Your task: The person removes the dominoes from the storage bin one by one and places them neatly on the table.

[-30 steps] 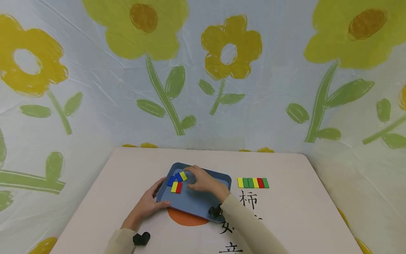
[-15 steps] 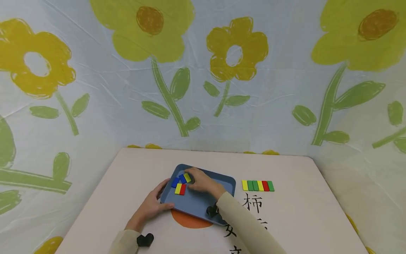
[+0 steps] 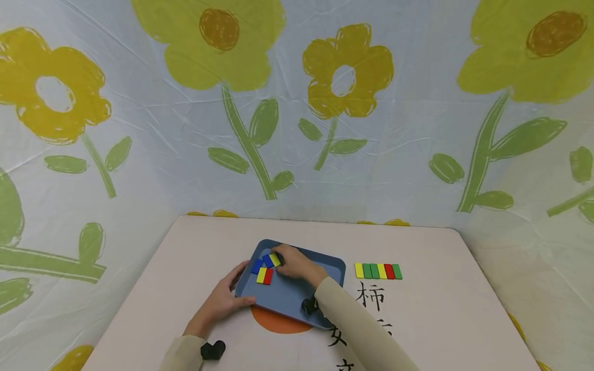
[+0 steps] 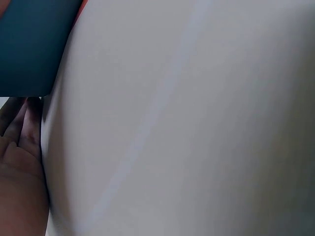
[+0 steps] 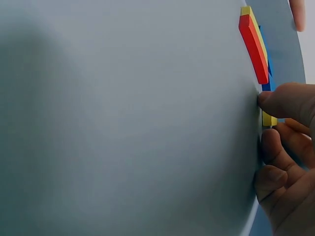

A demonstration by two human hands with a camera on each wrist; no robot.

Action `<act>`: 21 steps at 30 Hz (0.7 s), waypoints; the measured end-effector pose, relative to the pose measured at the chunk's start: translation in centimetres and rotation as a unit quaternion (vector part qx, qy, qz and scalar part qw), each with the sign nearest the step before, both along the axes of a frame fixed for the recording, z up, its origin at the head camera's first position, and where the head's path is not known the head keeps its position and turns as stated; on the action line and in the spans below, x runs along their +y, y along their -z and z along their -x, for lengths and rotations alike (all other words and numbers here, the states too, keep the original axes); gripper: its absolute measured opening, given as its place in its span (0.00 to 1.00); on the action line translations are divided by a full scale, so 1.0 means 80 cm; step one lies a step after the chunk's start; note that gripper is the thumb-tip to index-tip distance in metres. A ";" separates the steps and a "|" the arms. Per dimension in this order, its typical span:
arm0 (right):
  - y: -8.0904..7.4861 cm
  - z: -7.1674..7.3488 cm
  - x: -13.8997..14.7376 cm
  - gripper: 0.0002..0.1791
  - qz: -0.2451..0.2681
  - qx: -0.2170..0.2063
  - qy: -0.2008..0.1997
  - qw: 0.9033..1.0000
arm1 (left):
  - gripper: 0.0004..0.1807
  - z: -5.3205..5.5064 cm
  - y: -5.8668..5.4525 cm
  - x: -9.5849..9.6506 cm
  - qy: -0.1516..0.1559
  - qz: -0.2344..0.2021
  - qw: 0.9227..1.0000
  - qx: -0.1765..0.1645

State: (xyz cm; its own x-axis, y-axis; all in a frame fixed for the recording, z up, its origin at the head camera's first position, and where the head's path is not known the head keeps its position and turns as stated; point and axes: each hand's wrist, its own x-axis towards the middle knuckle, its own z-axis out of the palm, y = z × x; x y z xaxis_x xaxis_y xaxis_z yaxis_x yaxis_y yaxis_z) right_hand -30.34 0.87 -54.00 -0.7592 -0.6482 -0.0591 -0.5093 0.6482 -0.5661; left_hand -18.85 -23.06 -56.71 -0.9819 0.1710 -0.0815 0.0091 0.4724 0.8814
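A big flowery cloth point(image 3: 399, 129) hangs behind a pale table point(image 3: 431, 309). A blue tray point(image 3: 287, 296) sits on the table, turned a bit. The left hand point(image 3: 223, 296) holds the tray's left end, thumb on the near edge. The right hand point(image 3: 299, 265) reaches inside and pinches a yellow block point(image 3: 276, 259). Right of the tray lies a row of six blocks point(image 3: 375, 271). Near the pinched block are two blue blocks point(image 3: 257, 266), another yellow block point(image 3: 262, 275) and a red block point(image 3: 268, 276).
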 end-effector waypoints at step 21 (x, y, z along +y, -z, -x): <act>-0.013 -0.011 0.038 0.26 0.009 -0.015 0.012 1.000 | 0.55 -0.002 -0.003 0.002 -0.008 0.017 1.000 -0.002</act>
State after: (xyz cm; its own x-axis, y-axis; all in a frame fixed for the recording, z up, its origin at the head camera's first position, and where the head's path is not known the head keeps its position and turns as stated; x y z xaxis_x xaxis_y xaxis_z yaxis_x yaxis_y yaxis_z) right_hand -29.50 3.89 -52.93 -0.7720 -0.6316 -0.0712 -0.4765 0.6493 -0.5928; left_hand -18.71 -22.91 -56.50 -0.9841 0.1519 -0.0918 -0.0031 0.5023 0.8647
